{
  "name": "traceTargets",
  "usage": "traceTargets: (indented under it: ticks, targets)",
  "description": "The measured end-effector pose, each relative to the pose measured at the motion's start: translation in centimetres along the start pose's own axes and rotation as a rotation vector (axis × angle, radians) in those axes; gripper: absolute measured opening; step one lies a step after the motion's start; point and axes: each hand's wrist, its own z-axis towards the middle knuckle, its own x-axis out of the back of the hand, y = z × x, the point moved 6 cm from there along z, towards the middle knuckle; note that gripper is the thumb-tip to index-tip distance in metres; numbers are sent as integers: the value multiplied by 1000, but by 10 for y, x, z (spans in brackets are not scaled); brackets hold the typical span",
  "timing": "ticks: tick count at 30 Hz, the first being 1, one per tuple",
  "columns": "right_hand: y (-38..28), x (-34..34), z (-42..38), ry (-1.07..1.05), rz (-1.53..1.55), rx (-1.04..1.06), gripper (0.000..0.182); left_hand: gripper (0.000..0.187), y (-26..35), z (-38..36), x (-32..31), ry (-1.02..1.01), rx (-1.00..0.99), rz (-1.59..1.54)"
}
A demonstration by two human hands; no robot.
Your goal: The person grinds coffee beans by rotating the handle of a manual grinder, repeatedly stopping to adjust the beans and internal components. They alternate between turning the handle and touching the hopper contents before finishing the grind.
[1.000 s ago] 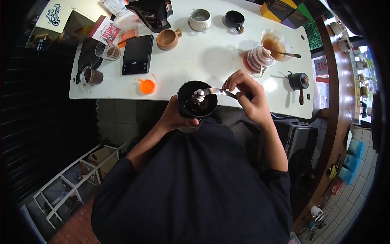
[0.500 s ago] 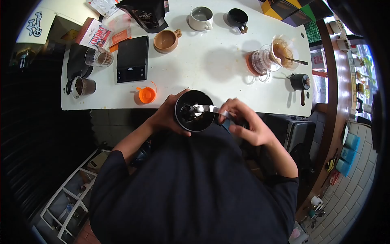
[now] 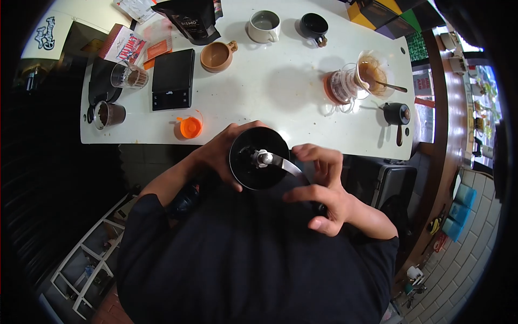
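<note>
A black round hand grinder (image 3: 245,171) is held upright in front of my chest, just off the table's near edge. My left hand (image 3: 218,154) wraps round its left side. From the silver hub at its centre a metal crank arm (image 3: 288,166) reaches right and down to a dark knob (image 3: 322,209). My right hand (image 3: 326,189) is beside the crank with its fingers spread, the knob close to the palm and partly hidden. Beyond the grinder, an orange cup-like piece (image 3: 191,127) sits near the edge of the white table (image 3: 243,102).
On the table are a black scale (image 3: 173,81), a wooden cup (image 3: 216,57), a grey mug (image 3: 264,27), a black cup (image 3: 314,25), a glass server (image 3: 342,86) with a dripper (image 3: 372,73), a small black pot (image 3: 396,113) and cups of grounds (image 3: 110,115).
The crank arm has swung from pointing right to pointing down and right. My right hand has moved down with it, its fingers spreading. The grinder sits slightly lower in view.
</note>
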Motion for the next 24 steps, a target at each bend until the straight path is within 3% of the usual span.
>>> traceTargets:
  ticks: [2, 4, 7, 12, 14, 15, 16, 18, 19, 21, 24]
  targets:
    - [-8, -8, 6, -175, 42, 148, 39, 102, -1, 0, 1, 11, 18, -39]
    - [-18, -10, 13, -204, -34, 198, 37, 101, 4, -4, 1, 16, 40, -86]
    - [-25, -25, 17, -258, -83, 345, 31, 102, 11, -13, 3, 82, 176, 122]
    - [-24, -45, 14, -288, 50, 487, 21, 111, 28, -32, -9, -8, 54, 257]
    - [-25, -49, 14, -282, 52, 509, 20, 102, 39, -46, -8, 137, -30, 326]
    - [-25, -51, 16, -282, 65, 512, 20, 91, 34, -53, -9, 143, -13, 522]
    - [-25, -54, 17, -283, 77, 515, 20, 91, 32, -57, -10, 143, -12, 523]
    - [-24, -58, 17, -284, 96, 516, 20, 70, 32, -64, -10, 159, -14, 692]
    - [-23, -60, 18, -285, 116, 516, 20, 70, 28, -67, -11, 164, -14, 695]
    - [-23, -61, 18, -291, 118, 517, 19, 53, 24, -72, -6, 301, -4, 373]
    - [-24, -66, 19, -291, 129, 511, 19, 46, 34, -70, -4, 188, 155, 518]
